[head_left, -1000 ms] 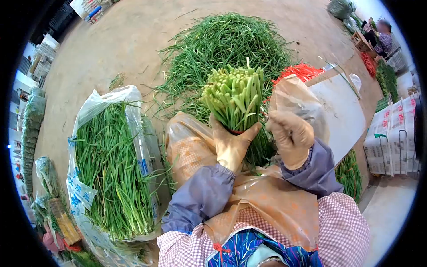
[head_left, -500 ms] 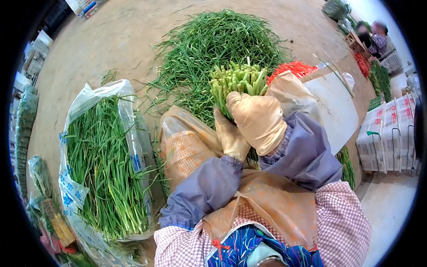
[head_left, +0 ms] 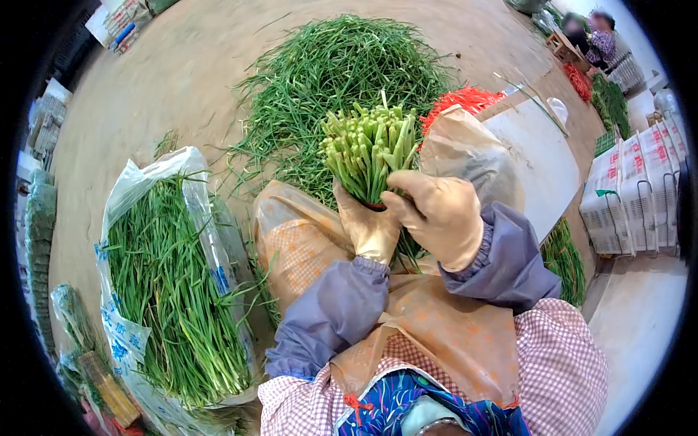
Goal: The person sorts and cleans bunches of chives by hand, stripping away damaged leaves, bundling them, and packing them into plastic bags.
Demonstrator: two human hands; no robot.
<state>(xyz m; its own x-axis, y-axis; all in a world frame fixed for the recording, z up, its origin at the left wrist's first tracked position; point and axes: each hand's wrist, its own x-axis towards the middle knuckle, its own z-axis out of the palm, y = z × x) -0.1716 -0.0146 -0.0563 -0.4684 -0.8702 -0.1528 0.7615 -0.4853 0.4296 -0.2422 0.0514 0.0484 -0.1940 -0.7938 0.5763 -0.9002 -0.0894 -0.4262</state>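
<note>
The left hand's (head_left: 367, 225) fingers wrapped one stalk bundle (head_left: 371, 145) before the apron (head_left: 451, 320), its long axis tilted away, cut ends uppermost. Whether the curled right hand (head_left: 442, 218) pinched anything, I couldn't tell. One green heap (head_left: 349, 73) lay beyond.

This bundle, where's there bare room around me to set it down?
Bare floor lies beyond the open bag, left of the green pile; the white board looks mostly bare too. Past the bundle it's crowded with pile and red strips.
</note>
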